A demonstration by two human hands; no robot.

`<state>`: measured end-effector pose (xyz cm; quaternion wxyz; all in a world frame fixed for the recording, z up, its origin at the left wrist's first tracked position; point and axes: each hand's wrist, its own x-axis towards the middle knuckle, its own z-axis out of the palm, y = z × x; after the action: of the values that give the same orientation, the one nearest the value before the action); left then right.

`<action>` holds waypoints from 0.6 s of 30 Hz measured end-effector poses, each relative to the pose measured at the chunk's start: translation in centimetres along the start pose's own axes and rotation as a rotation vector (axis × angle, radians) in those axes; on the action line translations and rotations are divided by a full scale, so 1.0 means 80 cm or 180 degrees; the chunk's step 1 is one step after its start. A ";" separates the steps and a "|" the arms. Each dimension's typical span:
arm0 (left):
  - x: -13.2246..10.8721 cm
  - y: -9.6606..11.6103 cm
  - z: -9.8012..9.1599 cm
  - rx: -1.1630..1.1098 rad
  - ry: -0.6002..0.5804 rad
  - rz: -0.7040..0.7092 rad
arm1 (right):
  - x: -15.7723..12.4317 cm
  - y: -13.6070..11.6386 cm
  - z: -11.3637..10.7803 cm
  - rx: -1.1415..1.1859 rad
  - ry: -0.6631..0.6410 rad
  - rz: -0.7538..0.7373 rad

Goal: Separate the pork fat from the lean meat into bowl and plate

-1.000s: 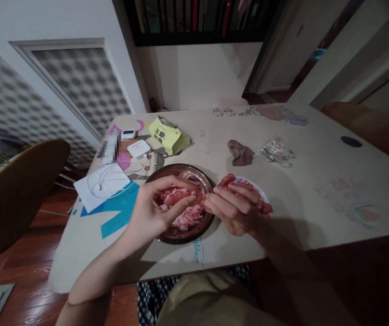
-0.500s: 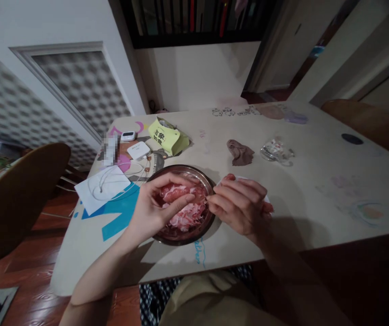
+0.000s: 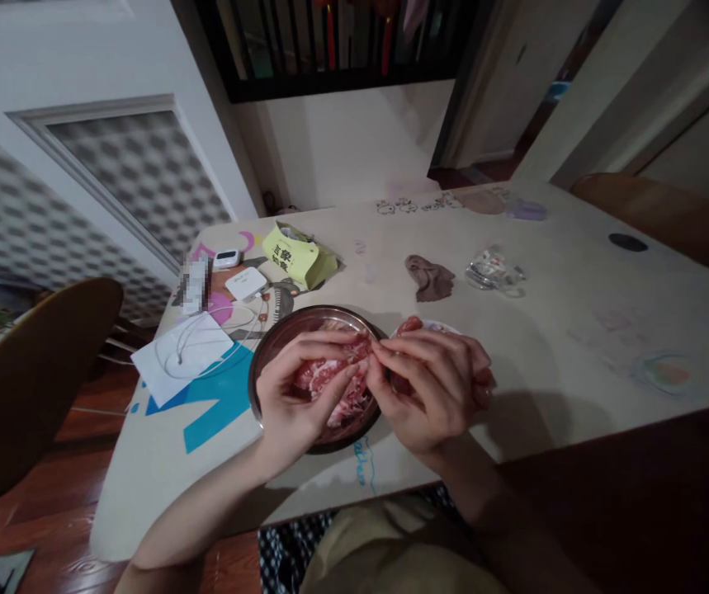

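Observation:
A round metal bowl [image 3: 273,346] holding thin slices of raw pink meat [image 3: 345,404] stands on the table near its front edge. My left hand [image 3: 295,396] is over the bowl, fingers pinched on a slice of meat [image 3: 320,373]. My right hand [image 3: 432,384] meets it at the bowl's right rim, fingertips closed on the same slice's end. A small white plate [image 3: 434,327] with red meat lies just behind my right hand, mostly hidden by it.
On the table's left lie a white envelope with an earphone cable [image 3: 181,353], small white devices [image 3: 246,283] and a yellow-green bag [image 3: 298,256]. A brown crumpled cloth [image 3: 429,277] and clear plastic wrap [image 3: 493,270] lie farther back. Wooden chairs stand at left [image 3: 25,371] and right [image 3: 664,214].
My two hands have come together over the bowl's right side, both now pinching one slice of meat. The camera has tilted, shifting the table slightly down-left in view.

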<state>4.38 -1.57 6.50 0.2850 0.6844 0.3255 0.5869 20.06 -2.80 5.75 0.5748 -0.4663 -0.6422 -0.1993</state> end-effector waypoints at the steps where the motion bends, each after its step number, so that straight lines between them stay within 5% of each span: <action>1: -0.002 -0.001 0.002 0.0023 0.0043 0.0020 | 0.000 -0.001 0.000 -0.0092 0.0039 -0.0038; 11: -0.005 -0.006 0.011 -0.0095 0.0129 -0.0138 | -0.006 0.007 0.006 -0.0297 0.0145 -0.0162; 18: 0.007 -0.011 0.006 0.0021 -0.0385 -0.0533 | -0.003 0.014 0.017 -0.0006 -0.0004 -0.0017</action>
<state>4.79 -0.57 6.11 0.3499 0.6899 0.3657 0.5176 20.18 -1.30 4.84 0.5734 -0.4653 -0.6436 -0.2012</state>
